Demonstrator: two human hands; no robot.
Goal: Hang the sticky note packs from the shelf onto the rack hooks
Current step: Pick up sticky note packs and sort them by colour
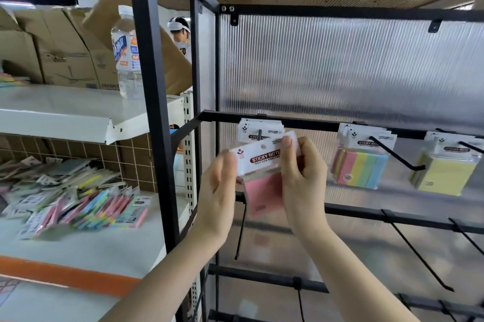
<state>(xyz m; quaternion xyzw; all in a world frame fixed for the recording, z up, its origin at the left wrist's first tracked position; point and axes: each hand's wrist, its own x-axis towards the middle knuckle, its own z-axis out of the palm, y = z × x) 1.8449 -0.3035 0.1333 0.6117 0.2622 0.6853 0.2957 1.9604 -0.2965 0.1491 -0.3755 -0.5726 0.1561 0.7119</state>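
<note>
Two hands up, one pack between them. The left hand (218,185) pinches the left end of the white header card of a sticky note pack (264,175); the right hand (303,177) has its grip curled round the right end, thumb on the front of the card. Pack is tilted, right end higher, pink pad hanging below the card. It sits just in front of the leftmost hook (259,134) on the upper bar of the black rack (154,112), not on it as far as I can tell.

Count on the rack: three groups of packs already hanging on the upper bar. Left group (258,129) is behind the held pack, several cards deep, exact number unreadable. Middle group (360,162) shows pink, yellow, green and blue strips. Right group (445,172) has yellow pads. At least four bare hooks (416,251) angle out from the lower bars.

Left of the rack, a white shelf (78,251) with an orange front edge carries a loose heap of packs (73,196), too jumbled to count. The shelf above holds one water bottle (127,54) and cardboard boxes (60,49).

Rack backing is ribbed translucent panel (340,65). Slatted ceiling, strip lights. One other person (180,33) stands far behind the frame.
</note>
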